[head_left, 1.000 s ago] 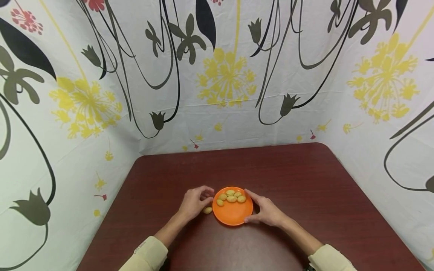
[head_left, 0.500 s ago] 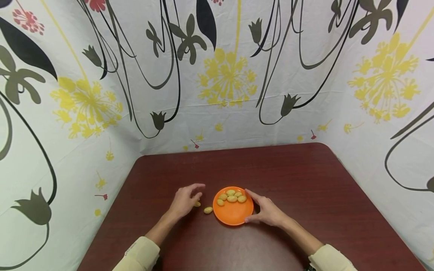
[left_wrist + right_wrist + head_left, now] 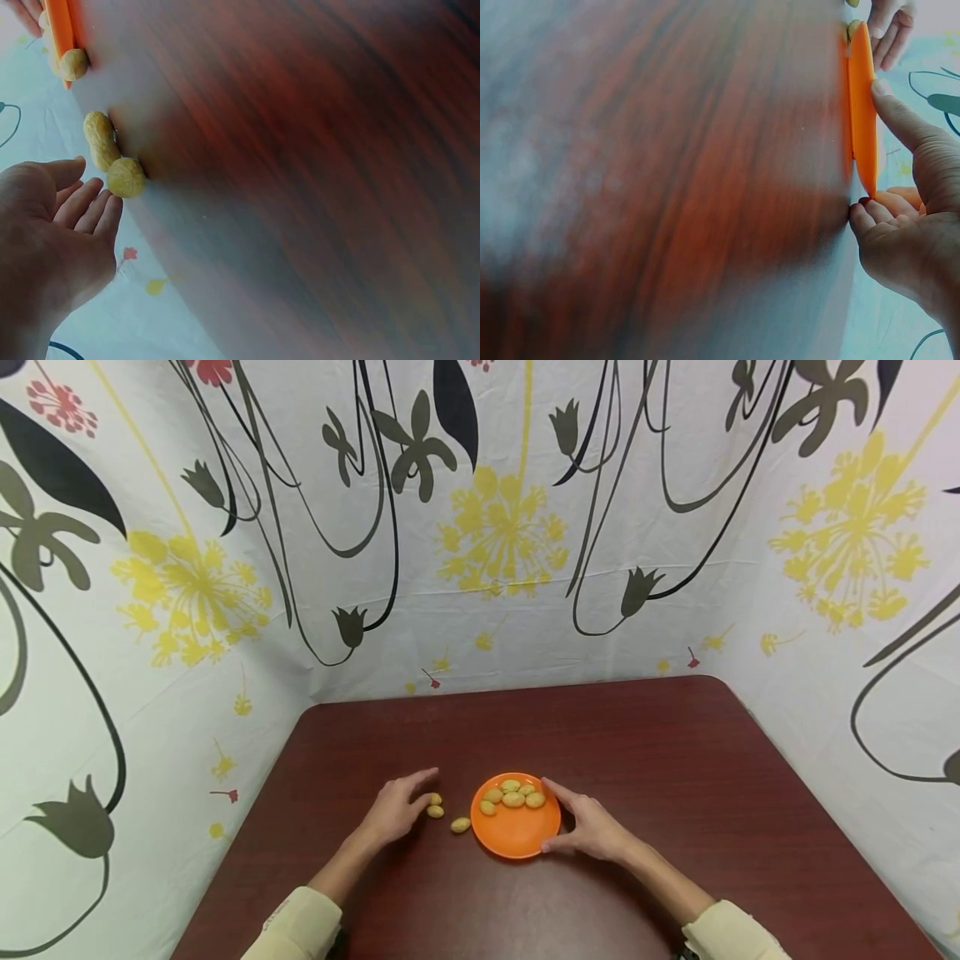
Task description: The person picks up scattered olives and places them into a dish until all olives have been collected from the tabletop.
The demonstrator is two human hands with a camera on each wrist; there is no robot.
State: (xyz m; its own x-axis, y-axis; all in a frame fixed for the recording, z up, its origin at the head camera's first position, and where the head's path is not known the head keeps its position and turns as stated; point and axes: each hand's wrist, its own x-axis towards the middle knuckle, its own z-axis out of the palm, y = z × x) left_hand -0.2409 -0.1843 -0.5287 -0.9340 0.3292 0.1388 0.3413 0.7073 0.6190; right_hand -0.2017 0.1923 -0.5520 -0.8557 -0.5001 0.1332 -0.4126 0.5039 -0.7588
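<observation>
My left hand (image 3: 393, 810) hovers beside several small yellow potatoes on the table, left of the plate. Two of them, a nearer potato (image 3: 436, 812) and a partly hidden one (image 3: 435, 798), are next to the thumb. In the left wrist view the loosely bent fingers come close to a potato (image 3: 126, 178); whether they touch it I cannot tell. Another potato (image 3: 461, 825) lies by the orange plate (image 3: 513, 839). On the plate's far half sit several more potatoes (image 3: 513, 800). My right hand (image 3: 592, 828) holds the plate's right rim between thumb and fingers.
A dark red-brown table (image 3: 615, 735) with rounded far corners carries everything. White cloth (image 3: 525, 635) printed with flowers stands behind it and along both sides.
My left hand has moved left from the plate's edge, and the potatoes it covered now show to the right of its thumb. The right hand and plate stay put.
</observation>
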